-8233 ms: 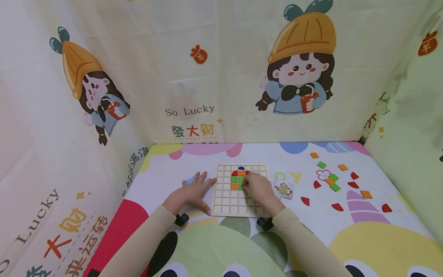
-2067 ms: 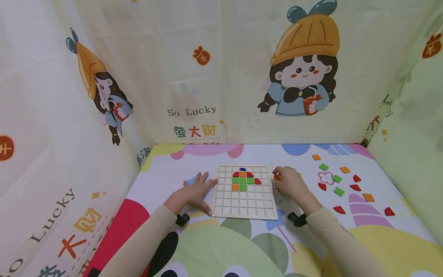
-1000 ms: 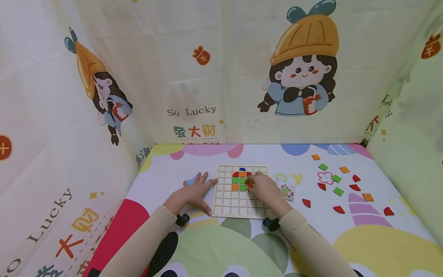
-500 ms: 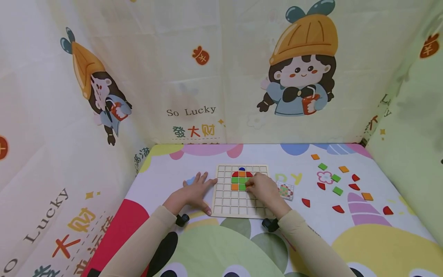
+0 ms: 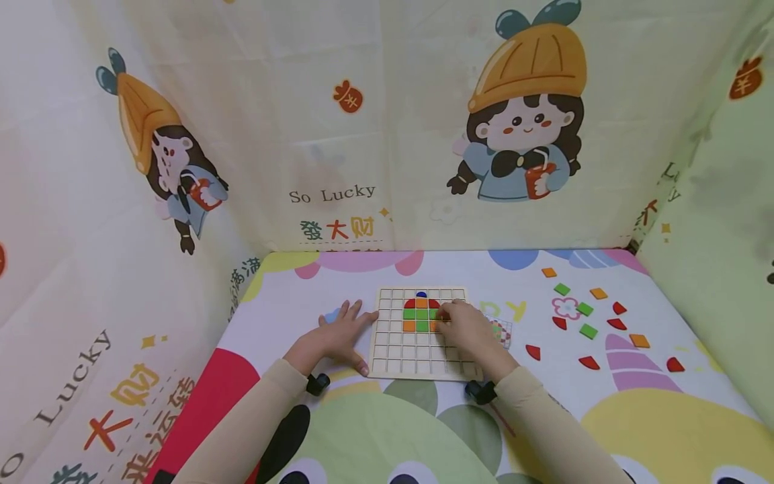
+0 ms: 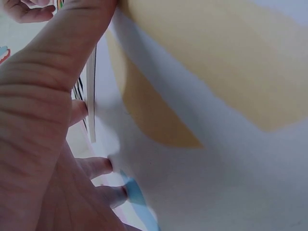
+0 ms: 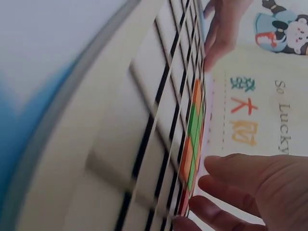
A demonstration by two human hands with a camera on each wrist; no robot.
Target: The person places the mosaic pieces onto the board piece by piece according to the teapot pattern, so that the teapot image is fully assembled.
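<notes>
A wooden grid board (image 5: 396, 353) lies on the table with coloured tiles set near its far middle: a blue half-round (image 5: 421, 294) on top, then red, orange and green pieces. An orange tile (image 5: 433, 326) shows at the lower right of the group, beside a green tile (image 5: 421, 326). My right hand (image 5: 465, 329) is over the board's right side, fingertips right at the tiles. In the right wrist view, its thumb and fingers (image 7: 209, 209) are apart with nothing visible between them. My left hand (image 5: 332, 339) is spread, its index finger and thumb at the board's left edge.
A small pattern card (image 5: 503, 331) lies right of the board, partly covered by my right hand. Farther right are scattered loose tiles: orange squares (image 5: 639, 341), green squares (image 5: 588, 331) and red quarter-rounds (image 5: 589, 363). Printed fabric walls (image 5: 411, 148) stand behind and at both sides.
My right hand brought an orange tile from beside the card to the board; it now lies in the grid, right of the green one. The fingers have just drawn back slightly rightward. My left hand stayed put.
</notes>
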